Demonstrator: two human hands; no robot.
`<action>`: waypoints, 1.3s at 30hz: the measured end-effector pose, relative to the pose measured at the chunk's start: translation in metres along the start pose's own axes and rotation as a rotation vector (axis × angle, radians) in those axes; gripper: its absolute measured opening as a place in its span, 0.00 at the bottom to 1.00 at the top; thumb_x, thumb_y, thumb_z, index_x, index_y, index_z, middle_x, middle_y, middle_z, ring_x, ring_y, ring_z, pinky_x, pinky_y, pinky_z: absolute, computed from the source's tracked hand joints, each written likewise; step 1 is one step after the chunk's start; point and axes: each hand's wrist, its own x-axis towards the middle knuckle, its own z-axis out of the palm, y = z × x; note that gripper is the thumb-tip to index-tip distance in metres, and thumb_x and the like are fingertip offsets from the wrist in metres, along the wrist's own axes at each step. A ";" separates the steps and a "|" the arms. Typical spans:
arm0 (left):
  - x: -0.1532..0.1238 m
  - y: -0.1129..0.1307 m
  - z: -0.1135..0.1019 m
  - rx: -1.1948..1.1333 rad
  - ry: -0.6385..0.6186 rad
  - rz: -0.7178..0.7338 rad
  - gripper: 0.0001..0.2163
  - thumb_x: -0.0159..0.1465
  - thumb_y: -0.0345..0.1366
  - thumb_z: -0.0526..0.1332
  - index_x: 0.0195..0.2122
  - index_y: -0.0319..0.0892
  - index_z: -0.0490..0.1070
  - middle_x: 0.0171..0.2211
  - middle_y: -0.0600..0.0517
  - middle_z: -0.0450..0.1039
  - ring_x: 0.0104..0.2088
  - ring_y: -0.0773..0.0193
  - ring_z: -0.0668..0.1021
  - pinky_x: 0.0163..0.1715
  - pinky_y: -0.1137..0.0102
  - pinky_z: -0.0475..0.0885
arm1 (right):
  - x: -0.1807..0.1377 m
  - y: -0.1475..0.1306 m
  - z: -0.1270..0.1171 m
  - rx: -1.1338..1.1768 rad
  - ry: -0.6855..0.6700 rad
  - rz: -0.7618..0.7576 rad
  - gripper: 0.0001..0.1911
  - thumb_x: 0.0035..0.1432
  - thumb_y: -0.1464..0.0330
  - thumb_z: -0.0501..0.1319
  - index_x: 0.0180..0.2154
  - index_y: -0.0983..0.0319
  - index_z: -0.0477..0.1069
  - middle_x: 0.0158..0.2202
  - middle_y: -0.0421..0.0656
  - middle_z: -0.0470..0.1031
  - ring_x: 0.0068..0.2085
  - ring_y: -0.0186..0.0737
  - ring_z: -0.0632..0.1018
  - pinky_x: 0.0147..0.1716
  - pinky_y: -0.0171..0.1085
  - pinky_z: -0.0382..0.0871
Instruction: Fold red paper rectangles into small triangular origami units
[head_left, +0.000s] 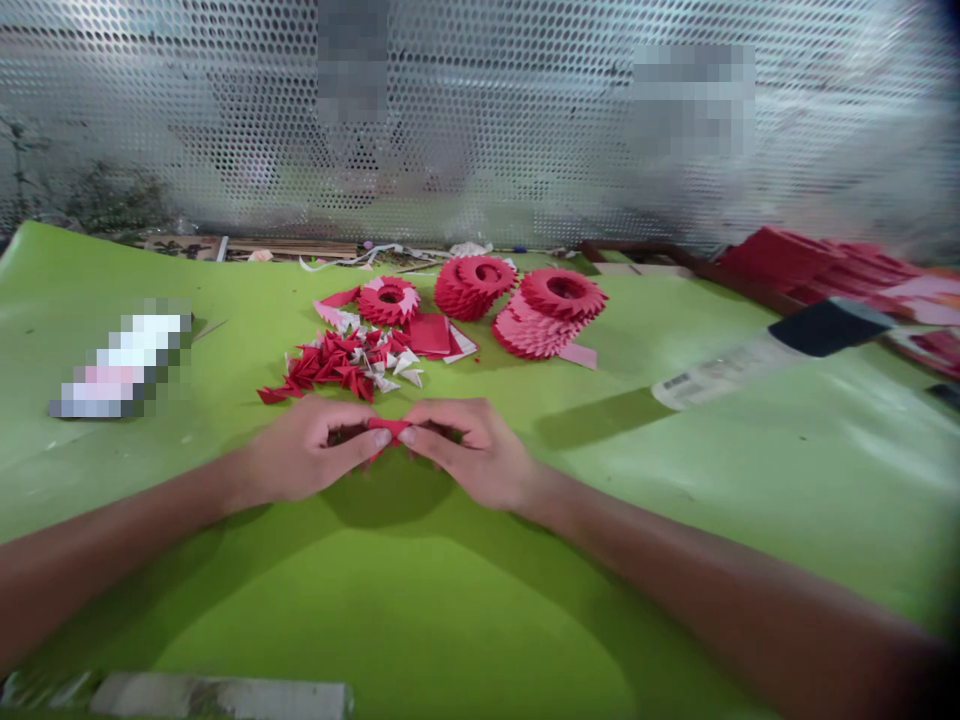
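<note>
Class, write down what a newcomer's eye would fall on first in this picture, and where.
The bright green table cover, then the left hand and right hand meeting at its middle, pinching a small red paper piece between them. Just behind lie a pile of folded triangles and three red paper rings.

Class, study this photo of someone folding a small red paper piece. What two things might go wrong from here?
1. The red paper piece is tiny and pinched between fingertips of the left hand and right hand, so it may slip or crease crooked.
2. The loose pile of folded triangles lies just beyond the knuckles; a forward nudge might scatter it.
</note>
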 end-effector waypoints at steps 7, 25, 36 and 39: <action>0.000 -0.002 -0.001 -0.054 -0.034 -0.063 0.20 0.72 0.47 0.53 0.32 0.40 0.76 0.25 0.50 0.78 0.22 0.66 0.77 0.19 0.74 0.65 | -0.002 0.000 0.000 -0.108 -0.029 0.026 0.16 0.71 0.60 0.54 0.35 0.63 0.72 0.24 0.38 0.69 0.23 0.30 0.67 0.21 0.31 0.56; 0.002 0.005 -0.003 -0.018 -0.048 -0.202 0.22 0.73 0.50 0.49 0.36 0.40 0.74 0.28 0.50 0.79 0.25 0.64 0.77 0.24 0.71 0.66 | 0.001 -0.002 0.003 -0.270 0.064 0.024 0.13 0.69 0.64 0.57 0.33 0.63 0.73 0.25 0.39 0.74 0.24 0.30 0.69 0.22 0.30 0.58; 0.002 -0.001 -0.001 0.023 -0.064 -0.118 0.21 0.74 0.47 0.48 0.35 0.41 0.74 0.29 0.52 0.78 0.25 0.65 0.77 0.26 0.71 0.67 | 0.003 0.000 0.003 -0.256 -0.025 0.089 0.14 0.67 0.61 0.57 0.32 0.62 0.71 0.23 0.37 0.70 0.21 0.30 0.66 0.18 0.30 0.54; 0.002 -0.001 -0.002 0.011 -0.072 -0.121 0.21 0.74 0.48 0.48 0.36 0.41 0.74 0.29 0.52 0.79 0.26 0.65 0.77 0.26 0.71 0.68 | 0.003 -0.001 0.003 -0.241 -0.042 0.074 0.15 0.68 0.61 0.57 0.32 0.62 0.71 0.23 0.37 0.70 0.21 0.29 0.66 0.19 0.30 0.55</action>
